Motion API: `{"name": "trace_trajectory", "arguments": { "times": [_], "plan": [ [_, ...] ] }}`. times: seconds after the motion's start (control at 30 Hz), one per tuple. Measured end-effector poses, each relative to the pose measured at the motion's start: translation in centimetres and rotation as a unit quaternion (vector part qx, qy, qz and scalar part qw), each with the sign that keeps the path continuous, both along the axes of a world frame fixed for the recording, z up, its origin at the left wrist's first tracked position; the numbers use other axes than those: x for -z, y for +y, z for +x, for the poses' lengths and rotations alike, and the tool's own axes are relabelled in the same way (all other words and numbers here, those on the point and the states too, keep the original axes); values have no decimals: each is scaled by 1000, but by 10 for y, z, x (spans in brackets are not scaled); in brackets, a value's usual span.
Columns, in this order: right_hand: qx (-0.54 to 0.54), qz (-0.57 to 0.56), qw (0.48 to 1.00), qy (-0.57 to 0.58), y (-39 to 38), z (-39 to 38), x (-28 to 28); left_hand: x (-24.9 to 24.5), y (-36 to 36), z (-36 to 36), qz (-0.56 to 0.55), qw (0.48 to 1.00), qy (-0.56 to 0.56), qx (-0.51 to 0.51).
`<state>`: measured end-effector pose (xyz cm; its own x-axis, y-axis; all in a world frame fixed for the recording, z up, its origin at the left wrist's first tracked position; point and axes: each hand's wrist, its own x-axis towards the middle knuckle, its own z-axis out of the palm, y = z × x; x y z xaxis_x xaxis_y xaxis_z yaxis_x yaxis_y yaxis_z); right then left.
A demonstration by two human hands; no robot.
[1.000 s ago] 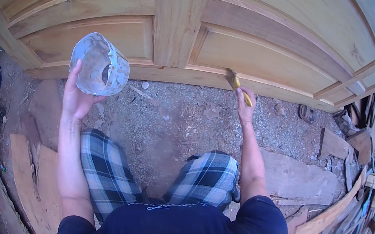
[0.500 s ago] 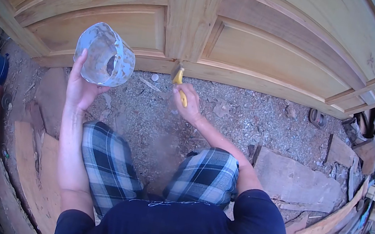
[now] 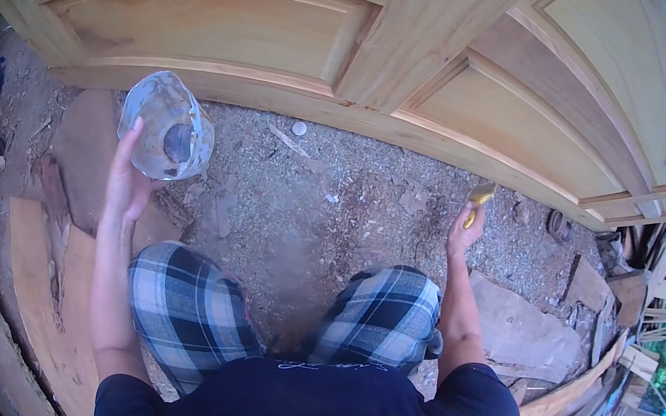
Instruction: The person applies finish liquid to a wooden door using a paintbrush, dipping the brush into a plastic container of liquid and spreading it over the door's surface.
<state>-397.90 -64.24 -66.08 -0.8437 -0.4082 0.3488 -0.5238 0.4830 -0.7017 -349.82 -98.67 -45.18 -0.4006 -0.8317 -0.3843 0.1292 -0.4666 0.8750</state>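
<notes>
Yellow brush (image 3: 480,200) is out R, over the ground (image 3: 291,192), apparently just off the door (image 3: 213,27); R hand (image 3: 466,231) is closed round its handle. Half a sec ago it was at the btm rail (image 3: 272,97) by the middle post (image 3: 421,36), so prob. it's between strokes, off the wood. L hand (image 3: 129,185) is clamped on the tub (image 3: 150,109), held up nr door's L half. Planks (image 3: 521,326) lie R.

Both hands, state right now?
Left hand: closed on the container, thumb at its rim.
Right hand: closed on the brush.
</notes>
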Motion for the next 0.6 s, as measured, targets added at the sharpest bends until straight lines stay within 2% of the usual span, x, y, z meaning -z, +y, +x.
{"name": "trace_trajectory", "arguments": {
  "times": [0.07, 0.13, 0.23, 0.27, 0.33, 0.4, 0.5, 0.6],
  "plan": [
    [8, -4, 1000, -11, -16, -2, -1, 22, -6, 13, 38, 999, -17, -15],
    [-82, 50, 995, -34, -65, 40, -21, 38, -10, 25, 81, 996, -20, -38],
    [-246, 54, 967, -34, -138, 117, -26, 49, -9, 39, 90, 993, 2, -72],
    [-330, 57, 941, -45, -160, 140, -30, 54, -10, 44, 94, 993, 3, -74],
    [-513, 40, 856, -43, -208, 181, -42, 63, -12, 56, 84, 992, 5, -92],
    [-614, 8, 789, -2, -263, 215, -59, 68, -13, 66, 82, 990, 14, -115],
    [-650, 17, 759, 33, -327, 245, -65, 76, -22, 78, 85, 985, 41, -145],
    [-646, 51, 760, 54, -330, 235, -66, 94, -32, 83, 89, 980, 79, -157]
  ]
}}
